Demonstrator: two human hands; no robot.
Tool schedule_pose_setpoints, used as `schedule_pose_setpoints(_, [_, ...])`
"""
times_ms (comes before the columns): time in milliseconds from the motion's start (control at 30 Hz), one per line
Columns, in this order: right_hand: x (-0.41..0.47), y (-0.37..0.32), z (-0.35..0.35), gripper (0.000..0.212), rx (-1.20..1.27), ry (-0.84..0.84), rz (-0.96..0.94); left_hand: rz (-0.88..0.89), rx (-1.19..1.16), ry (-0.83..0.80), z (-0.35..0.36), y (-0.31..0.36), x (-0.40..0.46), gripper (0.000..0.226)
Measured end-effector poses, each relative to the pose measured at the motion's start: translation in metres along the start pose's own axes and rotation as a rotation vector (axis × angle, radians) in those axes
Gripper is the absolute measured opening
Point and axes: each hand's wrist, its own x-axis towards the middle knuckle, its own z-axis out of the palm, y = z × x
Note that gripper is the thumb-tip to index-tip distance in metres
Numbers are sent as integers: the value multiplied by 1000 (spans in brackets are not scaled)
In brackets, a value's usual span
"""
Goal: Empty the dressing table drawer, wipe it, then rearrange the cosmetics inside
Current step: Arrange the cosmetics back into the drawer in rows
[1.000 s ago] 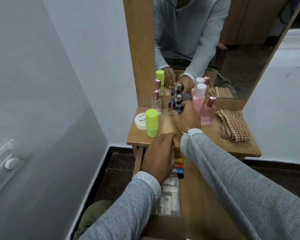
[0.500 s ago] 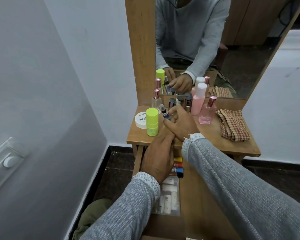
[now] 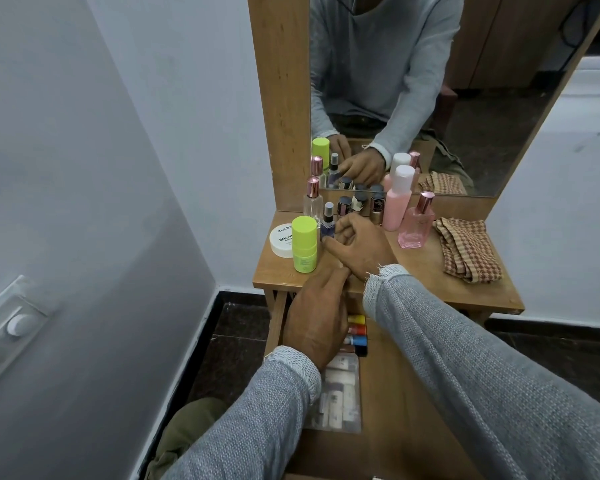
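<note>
On the dressing table top (image 3: 465, 296) my right hand (image 3: 361, 251) pinches a small blue spray bottle (image 3: 327, 227), upright beside a lime-green bottle (image 3: 304, 244). My left hand (image 3: 317, 313) lies over the open drawer (image 3: 388, 393), its fingers reaching the table's front edge; nothing shows in it. In the drawer lie several coloured nail polish bottles (image 3: 357, 332) and a clear pouch (image 3: 340, 400) of small tubes. Partly hidden behind my right hand, several dark-capped nail polish bottles (image 3: 361, 202) stand at the mirror's foot.
A white jar (image 3: 280, 241) sits left of the green bottle. A clear perfume bottle (image 3: 312, 199), a tall pink bottle (image 3: 399, 199) and a pink perfume bottle (image 3: 416, 223) stand near the mirror (image 3: 430, 98). A checked cloth (image 3: 468, 254) lies at the right. A wall (image 3: 84, 202) is close on the left.
My right hand drew back from the row at the mirror with the small blue spray bottle and has brought it beside the green bottle. My left hand stayed over the drawer.
</note>
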Motion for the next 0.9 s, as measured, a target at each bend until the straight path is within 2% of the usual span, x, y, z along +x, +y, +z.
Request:
schedule_pose_setpoints(233, [-7,-1,-7,33,-11,20,-44,-10,21,19,-2,2,0,25])
schedule_pose_setpoints(433, [11,-6,-17,46,-305,26,-151,-21,51,31,1,1,0,28])
schedule_pose_setpoints(600, [25,-20,-22,37,-525,-51,-111,-55,43,36,-1,3,4,29])
schedule_pose_setpoints(733, [22,-28,-31,20,-533,-83,-73,-114,15,40,-4,8,8,40])
schedule_pose_setpoints(900, [-2,-39,-57,19,-438,-175,-52,-192,72,35,-10,19,14,55])
